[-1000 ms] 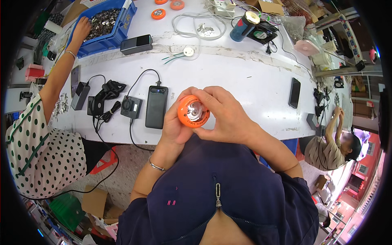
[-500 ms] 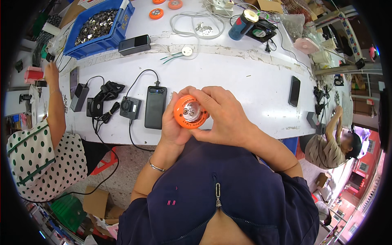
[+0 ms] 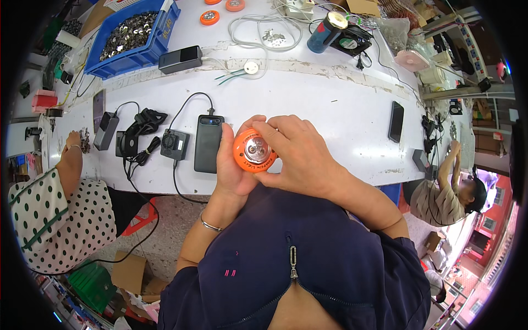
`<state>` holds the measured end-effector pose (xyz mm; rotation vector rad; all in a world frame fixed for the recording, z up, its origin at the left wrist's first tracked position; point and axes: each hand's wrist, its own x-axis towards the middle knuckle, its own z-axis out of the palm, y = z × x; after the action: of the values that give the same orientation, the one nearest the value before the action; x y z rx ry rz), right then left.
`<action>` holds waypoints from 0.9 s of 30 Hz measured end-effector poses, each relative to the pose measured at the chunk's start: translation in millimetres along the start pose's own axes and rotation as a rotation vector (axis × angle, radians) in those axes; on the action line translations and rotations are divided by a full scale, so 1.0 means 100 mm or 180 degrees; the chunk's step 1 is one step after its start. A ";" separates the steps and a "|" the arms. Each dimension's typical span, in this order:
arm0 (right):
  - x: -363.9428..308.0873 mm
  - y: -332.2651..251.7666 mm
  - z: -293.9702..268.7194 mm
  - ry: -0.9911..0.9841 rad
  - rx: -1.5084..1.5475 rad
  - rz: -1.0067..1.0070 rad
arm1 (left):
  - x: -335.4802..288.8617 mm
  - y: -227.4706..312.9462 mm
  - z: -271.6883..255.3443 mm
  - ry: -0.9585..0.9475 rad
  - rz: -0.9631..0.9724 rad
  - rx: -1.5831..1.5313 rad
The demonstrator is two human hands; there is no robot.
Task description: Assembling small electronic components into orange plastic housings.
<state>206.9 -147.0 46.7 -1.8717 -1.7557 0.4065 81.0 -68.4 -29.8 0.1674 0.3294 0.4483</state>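
Note:
Between both hands is a round orange push light [image 3: 256, 150] with a clear domed centre over small bulbs, its face turned up toward me. My left hand [image 3: 231, 165] cups it from the left side and below, thumb along the rim. From the right, my right hand [image 3: 300, 148] grips the rim with its thumb and fingers. The light is held just above the table's near edge, and its underside is hidden. A black power bank [image 3: 209, 144] with a cable plugged into it lies just left of my left hand.
A blue bin [image 3: 117, 67] of small metal discs stands at the far left. More orange lights [image 3: 209, 17] lie at the back, near a coiled white cable [image 3: 237, 33]. Chargers [image 3: 175, 144] lie left, a phone [image 3: 396, 121] right. Co-workers sit at both sides.
The orange light has turned a little in my hands, which stay in nearly the same place. The left co-worker's arm has drawn back nearer the table edge.

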 end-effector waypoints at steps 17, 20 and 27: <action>0.01 -0.04 0.03 0.0218 -0.0474 -0.0227 | -0.04 0.02 -0.01 -0.0229 0.0099 -0.0272; 0.03 -0.06 0.03 0.0246 -0.0566 -0.0308 | -0.06 0.01 0.02 -0.0090 -0.0012 -0.0492; 0.02 -0.08 0.03 0.0118 -0.0598 -0.0327 | -0.03 0.02 -0.06 -0.0180 -0.0101 -0.0566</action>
<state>198.8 -144.8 49.5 -1.8916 -1.9120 0.1719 75.0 -67.4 -34.1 0.0015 0.2350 0.4383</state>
